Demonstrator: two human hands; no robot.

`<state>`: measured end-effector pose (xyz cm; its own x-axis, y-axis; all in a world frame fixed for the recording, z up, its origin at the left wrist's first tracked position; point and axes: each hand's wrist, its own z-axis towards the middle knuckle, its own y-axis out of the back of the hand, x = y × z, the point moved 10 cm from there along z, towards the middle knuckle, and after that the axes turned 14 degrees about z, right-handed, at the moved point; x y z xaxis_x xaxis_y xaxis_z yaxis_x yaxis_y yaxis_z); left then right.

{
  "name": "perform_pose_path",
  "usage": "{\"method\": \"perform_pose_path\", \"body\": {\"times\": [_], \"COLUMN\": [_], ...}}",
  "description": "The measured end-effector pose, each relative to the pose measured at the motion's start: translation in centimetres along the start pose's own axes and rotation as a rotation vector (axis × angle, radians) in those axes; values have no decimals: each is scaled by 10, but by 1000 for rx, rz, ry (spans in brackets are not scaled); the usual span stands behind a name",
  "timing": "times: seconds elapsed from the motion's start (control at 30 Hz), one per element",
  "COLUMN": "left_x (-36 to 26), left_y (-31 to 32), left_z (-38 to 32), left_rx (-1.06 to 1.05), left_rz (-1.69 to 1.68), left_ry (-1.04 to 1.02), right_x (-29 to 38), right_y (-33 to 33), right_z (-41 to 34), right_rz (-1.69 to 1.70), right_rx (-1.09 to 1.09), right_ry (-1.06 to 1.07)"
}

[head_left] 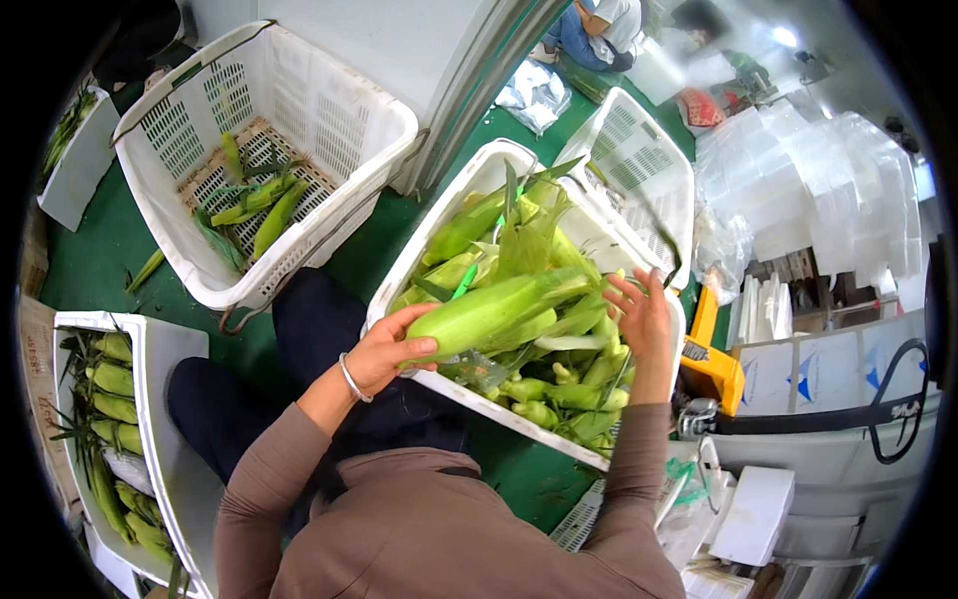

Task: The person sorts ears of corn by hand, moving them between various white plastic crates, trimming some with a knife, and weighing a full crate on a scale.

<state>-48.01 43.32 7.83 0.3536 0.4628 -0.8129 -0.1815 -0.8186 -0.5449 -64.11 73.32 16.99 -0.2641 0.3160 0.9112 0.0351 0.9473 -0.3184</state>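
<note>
My left hand [393, 341] holds an ear of corn in its green husk [486, 311] by the near end, above a white plastic crate [516, 423]. My right hand [642, 311] is raised near the crate's right side, fingers spread, nothing in it; the ear's leafy tip points towards it. Loose husks and husked-in ears [554, 393] fill much of the crate. A bright green tool or handle [465, 281] lies partly hidden behind the held ear, and what it is I cannot tell.
A slatted white crate [389, 120] at upper left holds a few ears. A foam box [176, 419] at lower left is packed with corn. Another crate [681, 187] stands beyond, beside a yellow pallet jack [707, 367]. A person [580, 41] crouches at the far top.
</note>
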Motion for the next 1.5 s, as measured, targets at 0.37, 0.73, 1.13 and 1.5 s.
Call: {"method": "perform_pose_path", "body": {"times": [0.37, 0.73, 1.13, 1.5], "left_x": [-25, -19, -35, -46], "left_y": [47, 57, 51, 52], "left_z": [-62, -116, -135, -117], "left_rx": [-212, -604, -768, -425], "left_rz": [138, 116, 138, 629], "left_ry": [-295, -399, -412, -387], "right_x": [-73, -111, -86, -39], "right_y": [-187, -314, -326, -253], "right_z": [-66, -128, -185, -182], "right_rz": [-333, 230, -228, -990], "right_rx": [576, 698, 1090, 554], "right_ry": [-291, -101, 707, 1397]}}
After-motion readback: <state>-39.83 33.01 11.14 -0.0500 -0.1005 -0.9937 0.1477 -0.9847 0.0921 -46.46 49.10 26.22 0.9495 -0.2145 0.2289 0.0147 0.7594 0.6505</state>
